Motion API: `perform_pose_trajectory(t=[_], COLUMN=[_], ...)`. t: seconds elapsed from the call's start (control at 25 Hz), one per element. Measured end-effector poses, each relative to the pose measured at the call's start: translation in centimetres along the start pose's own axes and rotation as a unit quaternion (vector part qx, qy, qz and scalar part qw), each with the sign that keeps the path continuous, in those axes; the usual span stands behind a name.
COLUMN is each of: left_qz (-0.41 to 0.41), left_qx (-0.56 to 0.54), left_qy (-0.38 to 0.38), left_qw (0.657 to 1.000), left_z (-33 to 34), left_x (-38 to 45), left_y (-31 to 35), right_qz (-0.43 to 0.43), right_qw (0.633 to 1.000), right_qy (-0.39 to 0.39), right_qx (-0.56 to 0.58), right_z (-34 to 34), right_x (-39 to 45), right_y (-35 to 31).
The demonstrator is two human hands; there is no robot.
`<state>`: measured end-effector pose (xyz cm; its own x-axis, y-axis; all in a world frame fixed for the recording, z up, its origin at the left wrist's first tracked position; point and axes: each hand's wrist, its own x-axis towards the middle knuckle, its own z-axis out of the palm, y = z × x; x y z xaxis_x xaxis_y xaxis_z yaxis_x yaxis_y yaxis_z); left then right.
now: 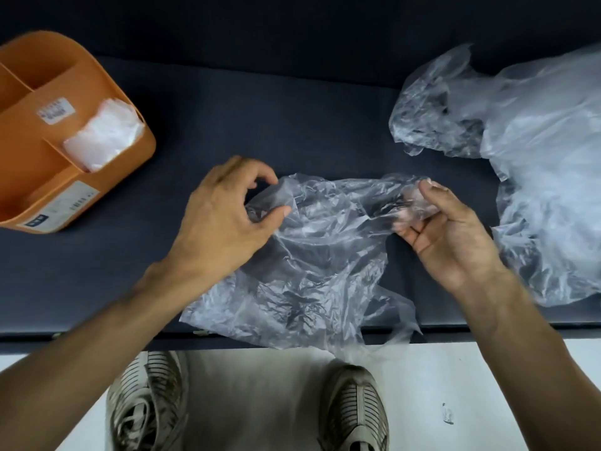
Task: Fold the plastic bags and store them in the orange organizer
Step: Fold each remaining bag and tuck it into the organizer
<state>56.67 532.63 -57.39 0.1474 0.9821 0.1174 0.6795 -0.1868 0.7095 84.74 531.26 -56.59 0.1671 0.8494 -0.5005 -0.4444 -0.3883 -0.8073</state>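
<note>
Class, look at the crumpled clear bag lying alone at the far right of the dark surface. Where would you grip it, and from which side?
Probably by the loose top edge of the crumpled bag, coming from its left with the right hand. That edge faces bare dark surface, while its right side lies against the larger bag pile.

No legible text anywhere. Orange organizer (39, 151) carries three stickers: a small white label (56, 110) on its inner divider with dark print rows, blurred; a larger pale label (70, 201) on its near outer wall, print too small to read; just below-left of that, a dark blue strip (35, 220) with white marks, unreadable.
</note>
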Motion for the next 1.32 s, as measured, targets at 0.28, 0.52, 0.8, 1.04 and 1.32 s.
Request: perform_pose_trajectory(t=[0.28, 0.52, 0.8, 1.04, 1.32], left_qz=[-0.016, -0.131, -0.238, -0.227, -0.260], left_qx=[-0.003, -0.105, -0.332, -0.356, -0.345], left_qy=[-0.022, -0.019, -0.008, -0.042, -0.023], left_qw=[1.000, 0.986, 0.913, 0.906, 0.901], left_z=[0.9, 0.3, -1.0, -1.3, -1.5], left_x=[-0.1, 0.3, 0.8, 0.8, 0.7], left_y=[-0.7, -0.3, -0.9, -1.4, -1.5], right_qz=[0.005, -0.031, -0.170, -0.327, -0.361], right_qw=[0.998, 0.988, 0.974, 0.902, 0.878], right_qy=[0.022, 0.068, -0.009, 0.000, 0.088], right_qx=[0.066, 0.138, -0.151, -0.282, -0.303], right_z=[0.2, -0.8, -0.9, 0.3, 0.6], right_x=[-0.4, 0.2, 1.7, 1.5, 2.6], right_y=[-0.3, -0.4, 0.7, -1.2, -1.1])
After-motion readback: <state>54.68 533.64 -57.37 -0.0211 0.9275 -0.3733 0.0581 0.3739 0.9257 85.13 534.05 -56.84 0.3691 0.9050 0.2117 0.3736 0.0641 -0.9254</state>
